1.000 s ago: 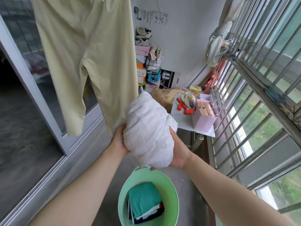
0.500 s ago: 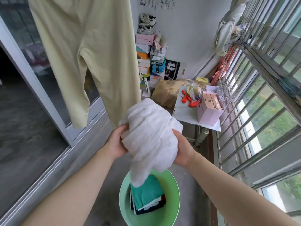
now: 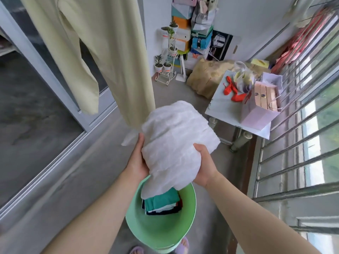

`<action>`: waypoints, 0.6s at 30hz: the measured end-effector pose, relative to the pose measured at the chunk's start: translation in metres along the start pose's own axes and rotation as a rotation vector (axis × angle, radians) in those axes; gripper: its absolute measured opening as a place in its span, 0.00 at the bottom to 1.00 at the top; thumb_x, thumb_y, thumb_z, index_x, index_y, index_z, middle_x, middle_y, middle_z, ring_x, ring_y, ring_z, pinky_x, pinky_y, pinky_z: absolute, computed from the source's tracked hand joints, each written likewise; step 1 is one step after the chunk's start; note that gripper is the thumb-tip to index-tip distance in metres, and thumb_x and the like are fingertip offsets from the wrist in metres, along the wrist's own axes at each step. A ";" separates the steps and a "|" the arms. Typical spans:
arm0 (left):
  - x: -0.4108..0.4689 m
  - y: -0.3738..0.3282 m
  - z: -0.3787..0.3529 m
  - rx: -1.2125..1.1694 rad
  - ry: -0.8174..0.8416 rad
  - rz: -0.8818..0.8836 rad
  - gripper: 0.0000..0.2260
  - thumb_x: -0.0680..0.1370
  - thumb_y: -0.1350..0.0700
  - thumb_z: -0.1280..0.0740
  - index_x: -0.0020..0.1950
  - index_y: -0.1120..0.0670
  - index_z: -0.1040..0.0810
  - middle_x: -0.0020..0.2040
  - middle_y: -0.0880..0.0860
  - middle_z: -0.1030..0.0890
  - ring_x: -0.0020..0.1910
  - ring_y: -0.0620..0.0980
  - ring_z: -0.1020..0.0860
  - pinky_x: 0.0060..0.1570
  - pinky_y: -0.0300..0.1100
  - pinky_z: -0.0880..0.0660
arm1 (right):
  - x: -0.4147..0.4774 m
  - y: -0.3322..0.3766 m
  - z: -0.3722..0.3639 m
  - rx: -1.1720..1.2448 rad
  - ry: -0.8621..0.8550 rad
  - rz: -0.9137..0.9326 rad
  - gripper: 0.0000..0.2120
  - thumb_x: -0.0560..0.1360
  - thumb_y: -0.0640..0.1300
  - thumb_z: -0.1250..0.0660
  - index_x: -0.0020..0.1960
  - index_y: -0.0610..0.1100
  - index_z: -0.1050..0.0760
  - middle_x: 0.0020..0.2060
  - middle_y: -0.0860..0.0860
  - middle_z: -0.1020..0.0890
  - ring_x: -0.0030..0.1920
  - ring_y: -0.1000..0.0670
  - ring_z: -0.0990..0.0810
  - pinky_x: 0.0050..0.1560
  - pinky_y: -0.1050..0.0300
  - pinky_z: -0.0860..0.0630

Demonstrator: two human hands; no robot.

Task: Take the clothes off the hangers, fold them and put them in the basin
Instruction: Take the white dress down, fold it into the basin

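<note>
Narrow balcony, grey concrete floor, with a sliding glass door point(image 3: 36, 107) on the left and window bars point(image 3: 302, 107) on the right. Between them the person holds a white bundle point(image 3: 176, 140) of folded cloth in front of the body. The left hand point(image 3: 136, 162) cups its left side, thumb lying up along the cloth. The right hand point(image 3: 205, 165) grips the lower right side with fingers curled into the fabric.

The green basin point(image 3: 157, 230) stands on the floor below the bundle and nearer the person. A stack of folded clothes point(image 3: 161, 200) already sits against its far wall. The bundle's long axis runs from its rounded far end down toward the basin, and in this view its lower edge overlaps the basin's far rim and the stack. The coming move is probably straight down and slightly toward the body. Both hands sit level on opposite sides, so neither is clearly nearer.

Pale yellow trousers point(image 3: 110, 52) hang to the upper left, one leg ending just beside the bundle. Their waist and hanger are cut off by the frame.

The left hand's fingers are hidden under the cloth. How far the bundle hangs above the stack cannot be judged, and a loose white flap point(image 3: 128, 140) suggests the fold is not tight.
</note>
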State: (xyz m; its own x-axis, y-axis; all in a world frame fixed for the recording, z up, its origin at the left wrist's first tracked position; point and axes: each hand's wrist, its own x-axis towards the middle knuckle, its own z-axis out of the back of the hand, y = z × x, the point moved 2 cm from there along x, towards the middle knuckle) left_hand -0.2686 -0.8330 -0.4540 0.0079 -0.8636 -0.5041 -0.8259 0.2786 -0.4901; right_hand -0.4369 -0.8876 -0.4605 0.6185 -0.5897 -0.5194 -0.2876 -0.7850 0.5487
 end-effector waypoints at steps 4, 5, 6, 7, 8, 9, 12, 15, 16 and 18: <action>0.024 0.033 0.027 0.017 -0.160 0.021 0.27 0.71 0.33 0.39 0.61 0.48 0.20 0.62 0.53 0.20 0.60 0.54 0.22 0.53 0.50 0.26 | 0.022 0.001 0.033 -0.035 -0.003 -0.023 0.22 0.74 0.51 0.44 0.60 0.42 0.21 0.60 0.40 0.21 0.59 0.39 0.22 0.65 0.42 0.32; 0.029 0.039 0.040 0.022 -0.234 0.021 0.27 0.69 0.33 0.37 0.62 0.47 0.21 0.61 0.52 0.21 0.58 0.52 0.22 0.50 0.49 0.25 | 0.028 -0.001 0.040 -0.035 -0.004 -0.015 0.22 0.74 0.50 0.44 0.60 0.42 0.21 0.60 0.40 0.21 0.59 0.39 0.22 0.64 0.42 0.31; 0.032 0.043 0.050 0.028 -0.307 0.030 0.25 0.68 0.35 0.34 0.59 0.47 0.21 0.58 0.51 0.20 0.55 0.51 0.23 0.49 0.49 0.25 | 0.034 -0.003 0.047 -0.030 -0.011 -0.013 0.21 0.74 0.49 0.44 0.60 0.42 0.21 0.60 0.40 0.21 0.59 0.39 0.22 0.64 0.42 0.30; 0.035 0.050 0.063 0.021 -0.357 0.043 0.22 0.68 0.37 0.33 0.55 0.48 0.20 0.54 0.50 0.21 0.53 0.51 0.23 0.52 0.50 0.25 | 0.040 -0.007 0.053 -0.018 -0.023 -0.013 0.22 0.73 0.49 0.44 0.60 0.41 0.22 0.60 0.40 0.21 0.59 0.39 0.22 0.63 0.42 0.29; 0.036 0.055 0.070 0.024 -0.378 0.076 0.18 0.69 0.38 0.33 0.51 0.49 0.20 0.51 0.51 0.22 0.52 0.51 0.24 0.56 0.52 0.27 | 0.044 -0.010 0.056 -0.011 -0.051 -0.007 0.22 0.73 0.48 0.44 0.62 0.40 0.23 0.60 0.40 0.21 0.59 0.39 0.22 0.64 0.42 0.29; 0.041 0.063 0.079 0.016 -0.366 0.130 0.16 0.70 0.40 0.33 0.48 0.50 0.19 0.50 0.52 0.23 0.52 0.53 0.24 0.61 0.54 0.30 | 0.051 -0.017 0.062 0.005 -0.082 -0.009 0.23 0.74 0.48 0.44 0.65 0.39 0.26 0.62 0.39 0.22 0.61 0.38 0.23 0.64 0.42 0.30; 0.047 0.081 0.075 0.023 -0.218 0.244 0.18 0.71 0.42 0.34 0.50 0.52 0.15 0.55 0.54 0.18 0.55 0.54 0.20 0.60 0.52 0.27 | 0.065 -0.041 0.073 0.027 -0.161 -0.028 0.25 0.74 0.47 0.44 0.69 0.38 0.30 0.63 0.39 0.23 0.62 0.38 0.24 0.61 0.44 0.27; 0.068 0.093 0.092 0.051 -0.218 0.269 0.21 0.73 0.42 0.33 0.59 0.53 0.18 0.60 0.55 0.19 0.59 0.54 0.21 0.58 0.48 0.25 | 0.078 -0.077 0.088 0.099 -0.204 -0.106 0.26 0.74 0.49 0.44 0.68 0.39 0.29 0.62 0.39 0.22 0.62 0.38 0.23 0.59 0.45 0.25; 0.075 0.094 0.099 0.064 -0.239 0.284 0.22 0.73 0.44 0.32 0.62 0.54 0.20 0.60 0.55 0.19 0.60 0.55 0.21 0.58 0.48 0.25 | 0.081 -0.087 0.093 0.124 -0.205 -0.125 0.26 0.74 0.49 0.45 0.69 0.39 0.30 0.63 0.39 0.24 0.63 0.38 0.24 0.59 0.44 0.25; 0.087 0.098 0.123 0.110 -0.289 0.317 0.23 0.70 0.48 0.28 0.63 0.55 0.22 0.57 0.56 0.18 0.56 0.55 0.19 0.50 0.46 0.22 | 0.084 -0.109 0.106 0.171 -0.197 -0.160 0.27 0.74 0.49 0.46 0.70 0.39 0.31 0.66 0.38 0.26 0.65 0.37 0.27 0.62 0.42 0.27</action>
State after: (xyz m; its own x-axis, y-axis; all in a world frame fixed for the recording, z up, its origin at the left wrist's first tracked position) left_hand -0.2798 -0.8295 -0.6336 -0.0665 -0.5796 -0.8122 -0.7480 0.5677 -0.3438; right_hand -0.4307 -0.8720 -0.6335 0.5170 -0.4681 -0.7167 -0.3271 -0.8817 0.3399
